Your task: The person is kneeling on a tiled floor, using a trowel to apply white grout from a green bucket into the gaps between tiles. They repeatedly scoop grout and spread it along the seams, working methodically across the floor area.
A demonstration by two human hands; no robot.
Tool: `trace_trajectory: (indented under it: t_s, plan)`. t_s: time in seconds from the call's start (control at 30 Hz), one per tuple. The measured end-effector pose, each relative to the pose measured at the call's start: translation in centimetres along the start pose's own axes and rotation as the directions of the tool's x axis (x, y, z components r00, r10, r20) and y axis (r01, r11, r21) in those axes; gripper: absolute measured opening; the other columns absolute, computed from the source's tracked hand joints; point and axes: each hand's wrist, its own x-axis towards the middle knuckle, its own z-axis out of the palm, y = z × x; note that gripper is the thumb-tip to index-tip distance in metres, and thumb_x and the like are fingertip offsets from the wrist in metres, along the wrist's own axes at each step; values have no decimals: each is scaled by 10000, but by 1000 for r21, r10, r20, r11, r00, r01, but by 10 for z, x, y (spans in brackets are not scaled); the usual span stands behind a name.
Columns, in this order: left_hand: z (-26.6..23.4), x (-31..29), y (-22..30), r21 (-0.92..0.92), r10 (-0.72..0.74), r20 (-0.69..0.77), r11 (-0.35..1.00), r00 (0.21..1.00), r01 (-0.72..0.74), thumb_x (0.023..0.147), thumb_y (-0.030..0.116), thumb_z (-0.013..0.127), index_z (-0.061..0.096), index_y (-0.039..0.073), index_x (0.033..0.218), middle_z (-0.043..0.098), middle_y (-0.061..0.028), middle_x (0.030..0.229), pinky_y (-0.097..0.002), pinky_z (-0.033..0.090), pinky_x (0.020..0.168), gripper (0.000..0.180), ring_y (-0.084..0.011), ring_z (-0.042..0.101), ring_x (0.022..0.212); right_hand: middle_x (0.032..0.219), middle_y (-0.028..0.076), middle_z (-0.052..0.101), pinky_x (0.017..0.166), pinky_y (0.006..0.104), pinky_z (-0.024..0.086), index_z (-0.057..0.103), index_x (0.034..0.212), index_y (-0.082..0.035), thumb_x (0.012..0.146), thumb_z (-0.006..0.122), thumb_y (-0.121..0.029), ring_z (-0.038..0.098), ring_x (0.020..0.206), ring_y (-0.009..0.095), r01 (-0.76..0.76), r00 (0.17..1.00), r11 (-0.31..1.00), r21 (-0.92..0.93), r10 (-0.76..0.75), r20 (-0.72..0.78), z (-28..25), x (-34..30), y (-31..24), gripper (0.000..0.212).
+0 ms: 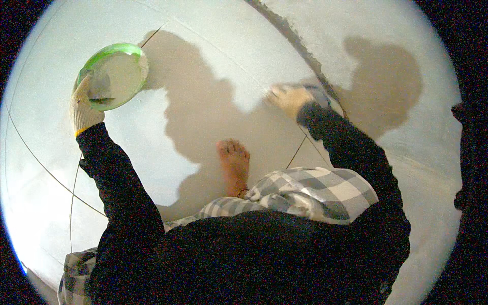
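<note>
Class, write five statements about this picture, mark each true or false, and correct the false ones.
1. The left hand holds a round container. True.
2. The container's rim is red. False: it is green.
3. The right hand is inside the container. False: it is apart from it, near a dark, rough line.
4. The foot in view is bare. True.
5. The fabric at the person's lap is plain. False: it is checked.

Green-rimmed round bowl (113,49) — inside showing; pale object (330,102) — blurred.
</note>
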Motion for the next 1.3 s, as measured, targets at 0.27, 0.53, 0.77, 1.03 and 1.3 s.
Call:
trace_trajectory:
  t_s: [0.27,0.53,0.77,1.03,1.3]
  plan:
    - [84,-24,-14,0,-23,191,1000,981,24,896,157,636,617,2,1245,695,-76,1049,-288,536,746,382,-170,661,882,1166,130,677,833,480,539,499,1391,-194,953,506,-218,674,1010,346,-402,687,915,45,268,676,-27,-99,-11,439]
    - [156,-48,-33,-67,-73,390,992,918,108,851,106,668,602,-31,1279,681,-120,1142,-301,530,857,455,-193,650,975,1118,178,667,834,481,519,476,1413,-170,870,645,-318,645,990,373,-272,951,915,298,209,228,-106,13,8,588]
    - [173,-21,-49,335,37,535,908,844,-253,797,161,646,684,19,1149,710,-113,994,-303,542,768,381,-175,658,858,981,168,703,748,517,546,630,1203,-220,805,629,-243,672,894,398,26,993,982,186,-47,107,-108,94,5,399]
    - [194,13,-60,427,297,868,-39,398,-903,769,160,645,718,92,1039,710,-107,1032,-372,565,781,287,-293,690,883,859,181,699,684,504,537,655,1062,-146,712,661,-194,681,798,386,79,902,994,71,-101,420,-108,143,-1,354]
    - [220,14,-70,479,180,869,-68,462,-875,820,234,582,714,134,944,700,-90,1005,-396,557,804,207,-311,663,958,1044,126,706,803,437,545,575,1314,-209,760,674,-269,679,926,348,232,866,948,217,-303,398,-37,157,-4,566]
